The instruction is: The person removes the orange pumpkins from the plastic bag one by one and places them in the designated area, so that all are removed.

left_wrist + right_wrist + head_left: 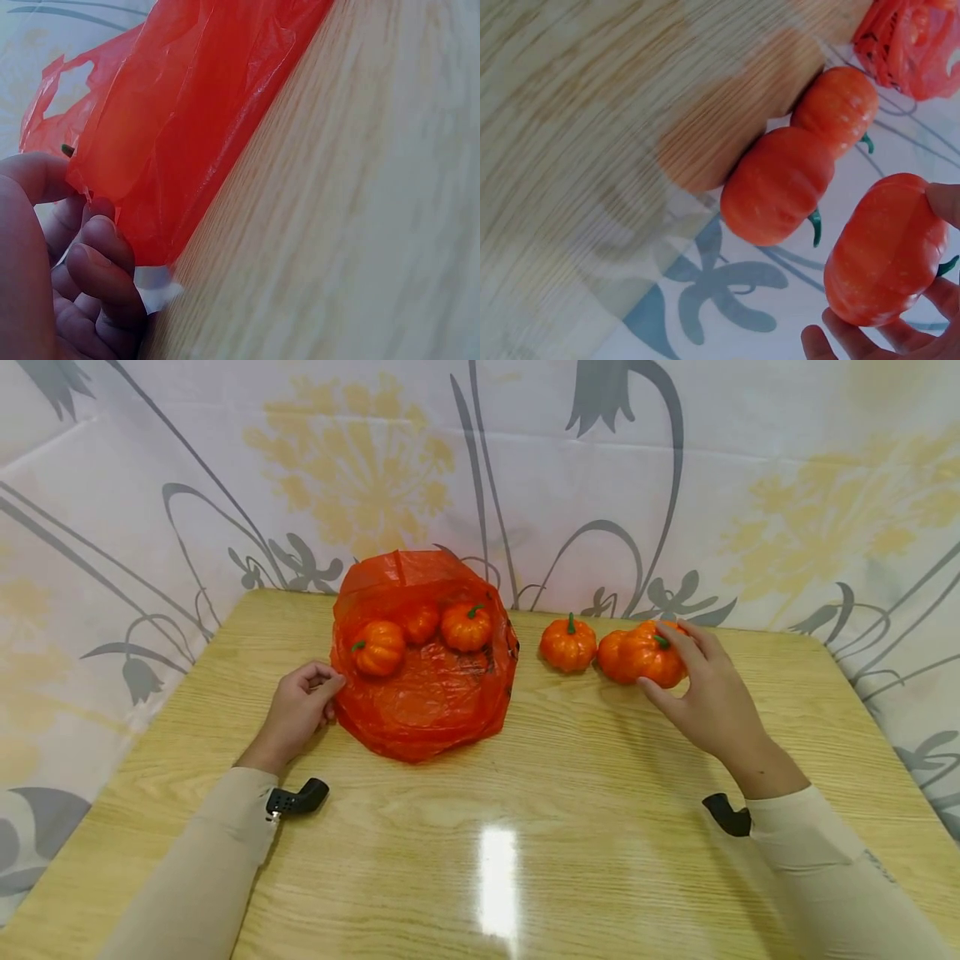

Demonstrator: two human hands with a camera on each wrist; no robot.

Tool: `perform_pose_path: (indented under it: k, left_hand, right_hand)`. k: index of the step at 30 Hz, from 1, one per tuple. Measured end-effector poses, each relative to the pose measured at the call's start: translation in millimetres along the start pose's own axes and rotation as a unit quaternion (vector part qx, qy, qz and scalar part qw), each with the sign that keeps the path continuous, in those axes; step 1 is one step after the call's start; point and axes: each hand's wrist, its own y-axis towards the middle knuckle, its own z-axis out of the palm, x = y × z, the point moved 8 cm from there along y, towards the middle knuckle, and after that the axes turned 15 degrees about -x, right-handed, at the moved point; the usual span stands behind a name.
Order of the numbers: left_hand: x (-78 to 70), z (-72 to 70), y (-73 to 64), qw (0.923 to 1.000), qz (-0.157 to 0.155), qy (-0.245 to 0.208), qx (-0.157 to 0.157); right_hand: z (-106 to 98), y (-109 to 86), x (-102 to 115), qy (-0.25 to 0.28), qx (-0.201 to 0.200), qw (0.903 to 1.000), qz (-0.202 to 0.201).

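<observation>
A red plastic bag (pixel 420 710) lies spread with its mouth toward me, three small orange pumpkins inside, one of them a green-stemmed pumpkin (pixel 378 648) at the left. My left hand (pixel 300 706) pinches the bag's left rim between thumb and fingers; the left wrist view shows the thin red film (pixel 180 127) at the fingertips. To the right, my right hand (pixel 708 693) grips a pumpkin (pixel 885 251) around its sides, raised off the table. Two more pumpkins sit side by side, one pumpkin (pixel 567 643) nearer the bag and another pumpkin (pixel 612 657) partly hidden behind the held one.
The wood-grain table (pixel 420 860) extends in front of both arms. Behind it hangs a white floral cloth (pixel 525 468), close to the table's back edge. A black wrist-worn piece (pixel 300 797) projects from the left sleeve, and a similar piece (pixel 727 816) from the right.
</observation>
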Motion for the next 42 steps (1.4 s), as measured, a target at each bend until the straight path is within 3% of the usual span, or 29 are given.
perform_pose_path:
  k: [8, 21, 29, 42]
  left_hand:
    - [-1.1, 1.7, -0.6, 0.9999, 0.007, -0.013, -0.002]
    - [0.4, -1.0, -1.0, 0.9999, 0.009, 0.005, -0.001]
    - [-2.9, -0.3, -1.5, 0.9998, 0.01, 0.016, 0.0]
    - [-3.2, 0.0, -1.6, 0.9996, 0.012, 0.024, -0.001]
  right_hand:
    - [-3.7, -7.1, -15.4, -0.009, 0.015, 0.9997, 0.019]
    - [-8.0, -13.2, -35.6, -0.021, 0.031, 0.9984, 0.043]
    - [-9.1, -17.9, -48.5, -0.042, 0.059, 0.9948, 0.071]
    - [-4.6, -19.3, -66.8, -0.063, 0.096, 0.9897, 0.086]
